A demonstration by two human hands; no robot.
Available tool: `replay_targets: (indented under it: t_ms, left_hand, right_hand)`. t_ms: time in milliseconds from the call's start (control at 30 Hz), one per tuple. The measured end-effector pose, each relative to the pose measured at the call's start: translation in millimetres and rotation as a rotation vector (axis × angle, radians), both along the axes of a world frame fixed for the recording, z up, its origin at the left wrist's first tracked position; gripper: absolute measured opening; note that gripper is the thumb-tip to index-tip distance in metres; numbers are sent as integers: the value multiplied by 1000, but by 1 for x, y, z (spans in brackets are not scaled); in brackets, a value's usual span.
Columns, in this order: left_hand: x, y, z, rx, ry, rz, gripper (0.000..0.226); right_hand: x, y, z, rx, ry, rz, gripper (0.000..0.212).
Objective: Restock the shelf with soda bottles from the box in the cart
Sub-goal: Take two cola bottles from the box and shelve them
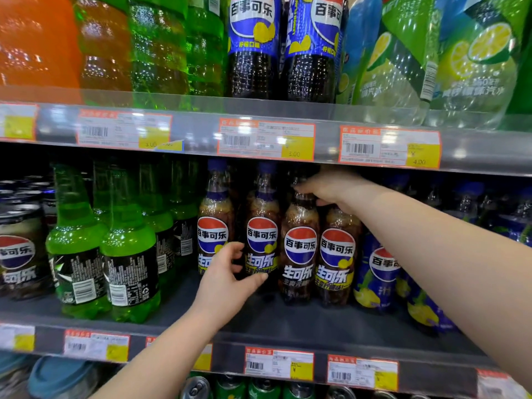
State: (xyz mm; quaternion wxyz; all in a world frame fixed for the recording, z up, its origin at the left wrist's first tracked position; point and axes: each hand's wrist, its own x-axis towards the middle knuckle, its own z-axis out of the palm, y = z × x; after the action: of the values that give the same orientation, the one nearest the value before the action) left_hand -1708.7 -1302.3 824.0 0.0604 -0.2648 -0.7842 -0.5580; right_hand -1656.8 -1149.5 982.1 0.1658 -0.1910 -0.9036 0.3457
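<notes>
Several dark cola bottles with red-white-blue round labels stand in a row on the middle shelf (288,321). My left hand (227,277) curls round the lower left side of the second cola bottle (262,226), thumb across its front. My right hand (325,188) reaches in from the right and grips the neck of the third cola bottle (300,246), just under the upper shelf edge. It hides the top of the fourth cola bottle (338,254). The first cola bottle (214,223) stands untouched at the left. The cart and box are out of view.
Green soda bottles (129,254) crowd the shelf to the left, with cola cans (17,249) beyond them. Blue lemon-label bottles (380,272) stand to the right. The upper shelf edge (264,139) with price tags hangs low over the bottle caps. Cans (259,390) fill the shelf below.
</notes>
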Motion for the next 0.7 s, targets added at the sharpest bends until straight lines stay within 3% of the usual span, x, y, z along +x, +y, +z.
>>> replay_targets:
  t_ms: [267,400,533,700]
  left_hand:
    - [-4,-3,-5,35,-50,-18,57]
    - [-4,-5,-6,61,-72,-28,57]
    - [-2,-8,-7,104,-88,-29,59]
    - [-5,-16,-8,122,-61,8,57]
  right_hand:
    - [-5,3,0,60,4,-19,36]
    - [-3,1,-1,221,-23,-40,40]
    - [1,0,-11,416,109,-125,52]
    - [8,-7,-25,474,230,-169,60]
